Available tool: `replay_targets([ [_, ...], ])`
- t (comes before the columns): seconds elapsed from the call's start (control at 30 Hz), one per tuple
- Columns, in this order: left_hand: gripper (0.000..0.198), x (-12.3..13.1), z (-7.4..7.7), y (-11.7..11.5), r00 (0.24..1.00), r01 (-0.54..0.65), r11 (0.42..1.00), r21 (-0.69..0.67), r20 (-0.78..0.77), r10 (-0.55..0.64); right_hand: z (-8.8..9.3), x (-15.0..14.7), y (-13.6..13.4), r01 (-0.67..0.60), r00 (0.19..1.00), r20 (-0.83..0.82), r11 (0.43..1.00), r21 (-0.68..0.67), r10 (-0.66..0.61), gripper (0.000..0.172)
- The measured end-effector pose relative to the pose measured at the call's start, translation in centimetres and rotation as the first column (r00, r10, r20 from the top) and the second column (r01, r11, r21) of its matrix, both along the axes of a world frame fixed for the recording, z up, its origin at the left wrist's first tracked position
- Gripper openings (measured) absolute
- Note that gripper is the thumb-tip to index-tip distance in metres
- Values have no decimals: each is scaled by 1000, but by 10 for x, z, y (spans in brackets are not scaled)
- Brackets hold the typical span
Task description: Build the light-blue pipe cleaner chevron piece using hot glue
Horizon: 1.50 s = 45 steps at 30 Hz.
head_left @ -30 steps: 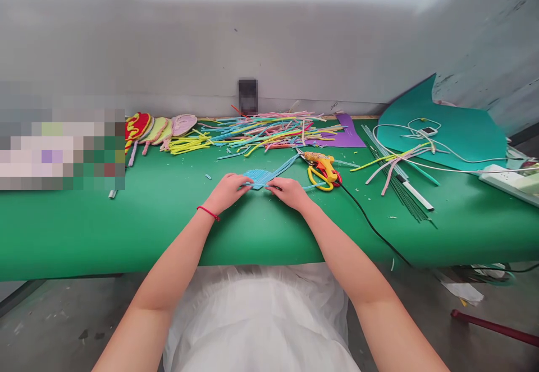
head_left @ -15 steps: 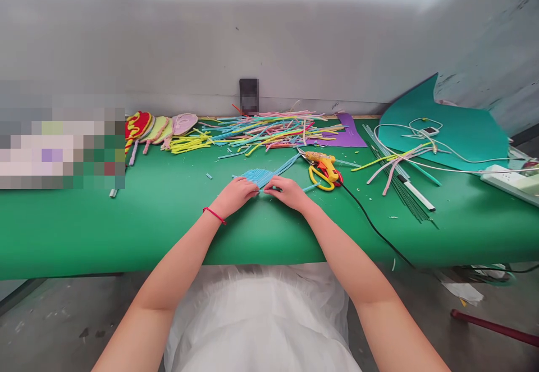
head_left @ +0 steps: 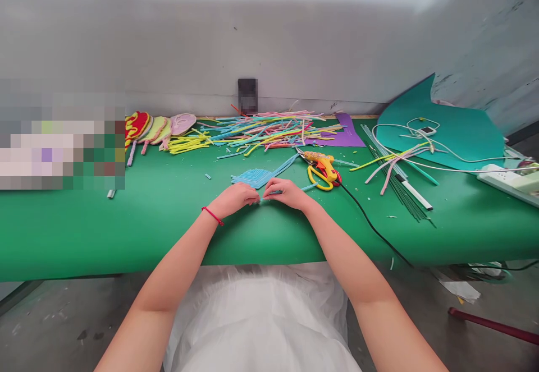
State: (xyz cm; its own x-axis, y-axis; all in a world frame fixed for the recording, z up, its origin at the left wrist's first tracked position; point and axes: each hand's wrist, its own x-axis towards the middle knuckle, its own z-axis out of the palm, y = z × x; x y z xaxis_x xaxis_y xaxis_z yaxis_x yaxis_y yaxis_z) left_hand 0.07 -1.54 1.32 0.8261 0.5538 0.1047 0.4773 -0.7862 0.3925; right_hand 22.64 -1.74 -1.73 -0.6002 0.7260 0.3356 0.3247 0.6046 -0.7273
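Observation:
My left hand [head_left: 236, 199], with a red cord on the wrist, is closed, its fingertips pinched on the end of a light-blue pipe cleaner. Opposite it, my right hand [head_left: 286, 192] pinches the same blue pipe cleaner [head_left: 310, 187], whose free end sticks out to the right past the palm. The fingertips of both hands nearly meet. Just beyond them lies a flat leaf-shaped piece of blue pipe cleaners [head_left: 252, 178], with long strands [head_left: 287, 162] running up to the right. A yellow glue gun [head_left: 327, 164] lies over scissors [head_left: 313, 177] right of my hands.
Along the back lie many coloured pipe cleaners [head_left: 269, 131] and purple sheet [head_left: 352, 131]. Finished pipe-cleaner shapes [head_left: 158, 129] sit at left. At right are a teal sheet [head_left: 467, 131], green wires [head_left: 406, 201], a white-and-black pen [head_left: 415, 192], a power strip [head_left: 501, 178] and a black cord [head_left: 370, 226].
Both hands have come slightly toward me, off the near edge of the blue leaf-shaped piece, which shows more fully. Their pinched grip continues.

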Motion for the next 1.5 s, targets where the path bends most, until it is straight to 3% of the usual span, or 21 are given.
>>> replay_targets([
  [0.27, 27, -3, -3, 1, 995, 70, 993, -92, 80, -62, 1, 0, -1, -13, 999, -31, 996, -92, 10, 24],
  [0.37, 27, -4, -4, 0, 992, 79, 990, -118, 106, -66, 3, 0, 0, 56, 998, -15, 998, -12, -56, 25],
  [0.47, 26, -3, -2, -1, 983, 14, 994, -112, 184, 7, 10, 0, 0, 176, 983, -74, 974, 142, -167, 24],
  [0.53, 24, -3, 2, -2, 954, -76, 993, -91, 285, 99, 17, 3, -3, 311, 945, -179, 921, 236, -274, 23],
  [0.6, 22, -2, 5, -4, 891, -194, 978, -71, 405, 206, 24, 7, -5, 520, 844, -323, 801, 297, -428, 24],
  [0.67, 21, -1, 6, -4, 815, -313, 949, -41, 501, 290, 29, 11, -8, 703, 698, -445, 657, 273, -561, 28],
  [0.7, 20, -1, 5, -4, 792, -358, 934, -15, 525, 312, 30, 12, -8, 743, 651, -471, 627, 232, -596, 31],
  [0.73, 20, -1, 4, -4, 786, -387, 922, 21, 530, 318, 30, 12, -9, 745, 640, -465, 643, 180, -611, 33],
  [0.77, 20, 0, 3, -4, 799, -400, 914, 68, 515, 312, 29, 12, -9, 712, 662, -436, 693, 112, -609, 36],
  [0.87, 23, 4, -2, -5, 887, -351, 904, 245, 398, 236, 24, 4, -7, 496, 790, -330, 855, -151, -517, 40],
  [0.97, 26, 11, -5, -8, 959, -203, 908, 366, 261, 110, 18, -5, -4, 337, 839, -322, 884, -325, -439, 42],
  [1.07, 26, 16, -8, -8, 976, -136, 912, 387, 211, 56, 15, -6, -1, 293, 825, -355, 871, -395, -439, 40],
  [1.27, 19, -2, -7, 5, 929, -326, 898, 296, 274, 247, 15, -1, 1, 214, 736, -401, 750, -626, -545, 43],
  [1.4, 24, -19, 2, 11, 794, -555, 808, 199, 416, 443, 13, -6, 0, 151, 726, -400, 697, -701, -560, 41],
  [1.5, 30, -15, 5, 7, 699, -653, 743, 147, 495, 517, 10, -12, -2, 127, 755, -363, 664, -736, -546, 34],
])
